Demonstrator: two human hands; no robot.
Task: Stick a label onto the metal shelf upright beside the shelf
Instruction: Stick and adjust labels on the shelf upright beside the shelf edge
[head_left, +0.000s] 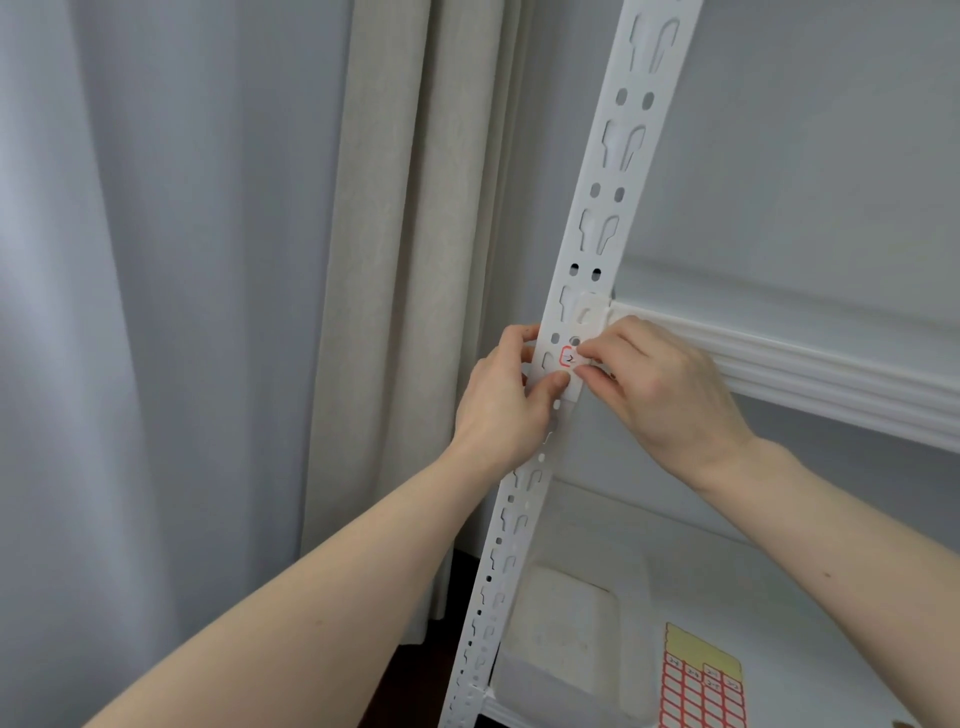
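Observation:
A white perforated metal upright (608, 171) runs from the bottom centre up to the top right. A small white label with a red border (568, 358) lies against the upright at the level of the upper shelf edge (779, 358). My right hand (660, 384) pinches the label's right side between thumb and forefinger. My left hand (506, 395) grips the upright from the left, its thumb pressing just below the label. Most of the label is hidden by the fingers.
A sheet of red-bordered labels (704, 680) lies on the lower white shelf (831, 649) at the bottom right, beside a white foam block (566, 623). Beige and grey curtains (395, 260) hang to the left. A grey wall is behind the shelf.

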